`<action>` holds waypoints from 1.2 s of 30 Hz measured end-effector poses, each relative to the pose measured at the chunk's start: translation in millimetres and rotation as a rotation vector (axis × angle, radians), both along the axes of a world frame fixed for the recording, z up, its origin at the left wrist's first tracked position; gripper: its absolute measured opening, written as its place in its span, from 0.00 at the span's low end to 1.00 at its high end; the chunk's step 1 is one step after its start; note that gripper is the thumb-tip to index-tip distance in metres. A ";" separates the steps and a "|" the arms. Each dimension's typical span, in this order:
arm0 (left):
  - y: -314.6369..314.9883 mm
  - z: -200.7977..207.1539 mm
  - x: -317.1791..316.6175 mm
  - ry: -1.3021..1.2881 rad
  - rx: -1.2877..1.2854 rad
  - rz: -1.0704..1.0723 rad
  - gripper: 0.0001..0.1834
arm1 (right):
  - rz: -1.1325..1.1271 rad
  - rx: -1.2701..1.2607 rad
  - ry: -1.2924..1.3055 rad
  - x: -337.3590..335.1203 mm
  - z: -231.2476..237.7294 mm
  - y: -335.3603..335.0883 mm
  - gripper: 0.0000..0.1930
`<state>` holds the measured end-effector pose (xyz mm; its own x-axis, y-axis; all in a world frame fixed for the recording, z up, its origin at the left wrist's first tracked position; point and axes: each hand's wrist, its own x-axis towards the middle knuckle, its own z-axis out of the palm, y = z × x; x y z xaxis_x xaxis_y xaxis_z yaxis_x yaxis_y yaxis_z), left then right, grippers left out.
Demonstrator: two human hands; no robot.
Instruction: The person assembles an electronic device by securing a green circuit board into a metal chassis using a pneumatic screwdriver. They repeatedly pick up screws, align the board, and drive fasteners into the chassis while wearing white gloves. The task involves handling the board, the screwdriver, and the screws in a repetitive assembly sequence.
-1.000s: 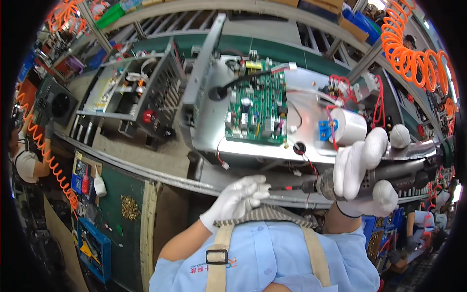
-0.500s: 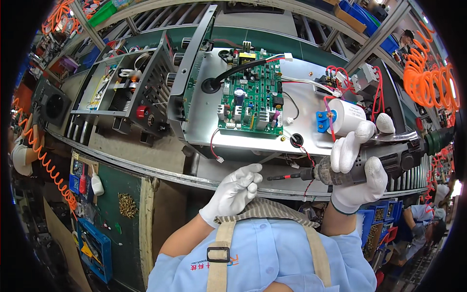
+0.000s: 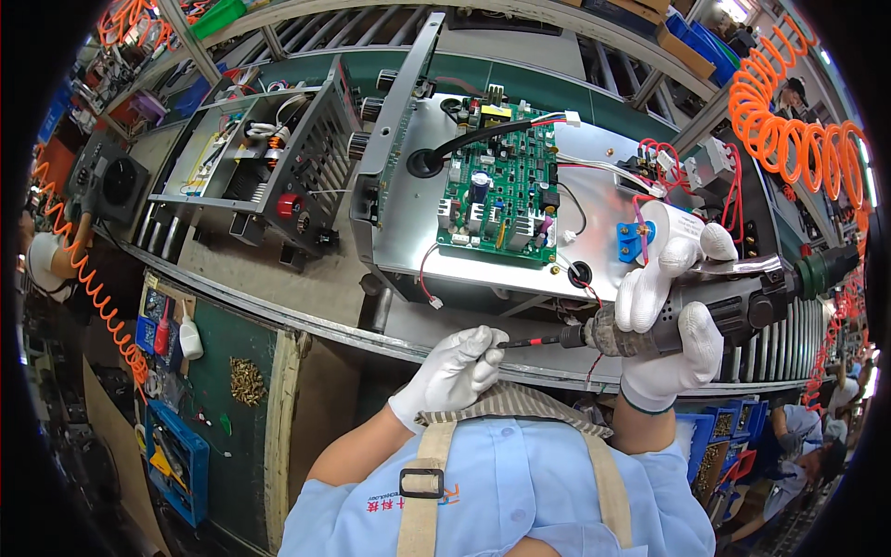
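Observation:
My right hand, in a white glove, is wrapped round a dark power screwdriver held level, its long bit pointing left. At the bit's tip is my left hand, also gloved, with thumb and fingers pinched together. Whatever they hold there is too small to make out. Beyond both hands lies an open metal chassis carrying a green circuit board. Behind my right hand, a white cylindrical capacitor with a blue terminal bracket sits on the chassis, partly hidden by the glove.
A second open chassis stands to the left on the roller line. Brass screws lie in a pile on the green bench, near a blue tray. Blue parts bins are at right. Orange coiled hoses hang at both sides.
My left fingers have come together at the screwdriver's bit tip, where a gap showed before. The screwdriver has shifted slightly left, while the chassis appears farther right in view.

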<state>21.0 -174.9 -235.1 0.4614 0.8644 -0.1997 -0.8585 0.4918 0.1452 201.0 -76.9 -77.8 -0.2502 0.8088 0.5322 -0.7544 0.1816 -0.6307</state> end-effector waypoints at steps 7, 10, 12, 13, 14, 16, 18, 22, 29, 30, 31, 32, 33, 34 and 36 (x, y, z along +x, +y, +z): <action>-3.7 6.6 6.9 0.144 -0.054 0.043 0.16 | -0.018 -0.036 -0.028 -0.8 -5.3 -2.1 0.37; -1.8 7.9 6.7 0.106 -0.035 0.024 0.16 | -0.026 -0.006 -0.060 -2.1 -4.5 -4.8 0.35; -0.1 15.0 4.1 0.081 -0.023 -0.001 0.16 | -0.034 0.054 -0.110 -2.2 -2.1 -8.8 0.33; 0.1 18.5 3.7 0.135 -0.037 -0.019 0.16 | 0.000 0.094 -0.116 -0.8 -1.5 -9.9 0.31; -0.5 21.0 3.1 0.189 -0.054 -0.037 0.16 | 0.023 0.110 -0.102 -2.3 1.1 -13.1 0.30; 0.1 21.0 1.7 0.243 -0.050 -0.034 0.17 | 0.054 0.219 -0.137 -6.1 4.1 -10.0 0.30; 2.2 20.3 -1.3 0.245 -0.009 -0.004 0.19 | 0.071 0.256 -0.154 -11.7 9.5 -10.9 0.30; 2.6 37.9 -15.2 0.288 0.071 0.056 0.32 | 0.077 0.298 -0.094 -35.0 28.7 2.9 0.31; -37.7 -29.2 -23.6 0.295 0.086 0.004 0.23 | -0.031 0.391 -0.185 -83.5 60.3 34.3 0.29; -43.6 -35.0 -24.3 0.290 0.035 -0.061 0.23 | -0.041 0.398 -0.213 -89.1 60.5 36.8 0.28; -46.6 -38.9 -24.7 0.283 0.014 -0.021 0.22 | -0.053 0.403 -0.241 -93.7 59.7 38.6 0.28; -47.6 -38.6 -27.0 0.273 -0.004 0.005 0.22 | -0.047 0.385 -0.237 -97.0 59.1 38.9 0.28; -48.3 -36.4 -30.0 0.262 -0.023 0.031 0.22 | -0.042 0.368 -0.232 -100.2 58.6 39.6 0.28; -48.5 -32.8 -31.6 0.252 -0.041 0.057 0.22 | -0.037 0.349 -0.242 -101.1 57.9 40.8 0.28; -48.2 -25.7 -30.2 0.269 -0.061 0.082 0.21 | -0.016 0.330 -0.256 -103.2 58.3 42.0 0.28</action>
<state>-9.2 -223.0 -260.7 0.3142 0.8792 -0.3581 -0.8304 0.4374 0.3451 97.8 -34.9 -19.5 -0.3969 0.6099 0.6860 -0.5763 0.4161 -0.7034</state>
